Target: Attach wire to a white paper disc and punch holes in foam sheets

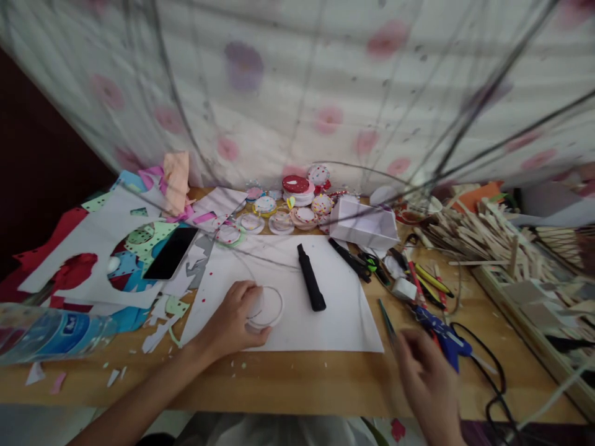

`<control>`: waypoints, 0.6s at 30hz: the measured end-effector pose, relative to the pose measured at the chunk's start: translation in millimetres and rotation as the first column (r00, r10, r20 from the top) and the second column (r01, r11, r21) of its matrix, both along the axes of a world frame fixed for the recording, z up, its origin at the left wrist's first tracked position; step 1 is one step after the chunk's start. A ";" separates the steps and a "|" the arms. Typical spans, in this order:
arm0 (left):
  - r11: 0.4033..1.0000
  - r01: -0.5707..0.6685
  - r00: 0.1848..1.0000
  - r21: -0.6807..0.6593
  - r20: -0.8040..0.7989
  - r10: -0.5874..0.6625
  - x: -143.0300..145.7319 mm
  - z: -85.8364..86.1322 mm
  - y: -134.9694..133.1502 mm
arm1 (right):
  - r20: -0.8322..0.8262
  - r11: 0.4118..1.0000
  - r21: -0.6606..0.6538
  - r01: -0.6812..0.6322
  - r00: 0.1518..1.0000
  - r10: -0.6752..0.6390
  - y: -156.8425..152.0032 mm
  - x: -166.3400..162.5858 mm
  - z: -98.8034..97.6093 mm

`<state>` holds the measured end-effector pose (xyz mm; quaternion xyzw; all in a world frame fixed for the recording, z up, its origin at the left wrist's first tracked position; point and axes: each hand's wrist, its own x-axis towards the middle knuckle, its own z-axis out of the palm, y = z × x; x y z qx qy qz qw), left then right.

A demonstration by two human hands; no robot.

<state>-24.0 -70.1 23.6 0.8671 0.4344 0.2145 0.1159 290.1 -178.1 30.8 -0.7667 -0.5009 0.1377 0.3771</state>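
Note:
My left hand (pixel 239 316) is closed on the left edge of a round white ring-shaped piece (pixel 273 306), which rests on a large white sheet of paper (pixel 344 328). At the lower right my right hand (pixel 427 375) is slightly blurred, its fingers curled around a slim, dark teal, pointed tool (pixel 385 319); the tool's lower part is hidden, so its kind does not show. Between the hands a black handheld tool (pixel 311 279) lies on the paper. A blue glue gun (pixel 444 337) is just beyond my right hand.
Paper scraps, a phone (pixel 171 253) and a plastic bottle (pixel 56 334) crowd the left. Several small decorated round pieces (pixel 304 214) and a white box (pixel 365 223) line the back. Wooden sticks (pixel 483 238), pliers (pixel 432 279) and a black cable (pixel 499 371) occupy the right.

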 end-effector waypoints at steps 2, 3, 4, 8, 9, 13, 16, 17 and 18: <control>0.997 -0.027 0.999 0.071 0.030 0.025 1.5 9.4 4.8 | -0.313 0.984 0.072 -0.166 0.932 0.180 22.4 -38.6 -5.2; 0.992 -0.039 0.999 0.118 0.035 0.035 3.0 15.9 7.4 | -0.453 0.964 0.105 -0.244 0.851 0.264 35.6 -58.0 -6.5; 0.984 -0.054 0.998 0.170 0.033 0.049 5.2 23.0 9.9 | -0.575 0.938 0.139 -0.318 0.745 0.338 49.5 -76.7 -6.4; 0.925 -0.134 0.991 0.356 0.046 0.126 18.7 46.3 18.7 | -0.829 0.855 0.296 -0.426 0.330 0.452 100.3 -133.7 3.5; 0.909 -0.148 0.989 0.389 0.067 0.132 22.3 48.4 20.6 | -0.861 0.856 0.309 -0.416 0.260 0.437 110.0 -142.0 6.0; 0.922 -0.159 0.980 0.354 0.166 0.105 28.0 38.0 27.9 | -0.914 0.898 0.295 -0.327 0.177 0.365 132.9 -150.8 3.5; 0.988 -0.015 0.950 0.153 0.311 -0.034 19.9 16.7 34.8 | -0.939 0.913 0.281 -0.296 0.111 0.326 137.8 -139.0 -8.5; 0.996 0.059 0.914 0.061 0.398 -0.078 16.0 8.9 37.4 | -0.949 0.917 0.270 -0.293 0.080 0.305 138.0 -134.0 -12.3; 0.989 0.138 0.855 -0.050 0.510 -0.094 12.2 1.4 39.9 | -0.957 0.920 0.256 -0.297 0.056 0.285 137.8 -129.4 -15.5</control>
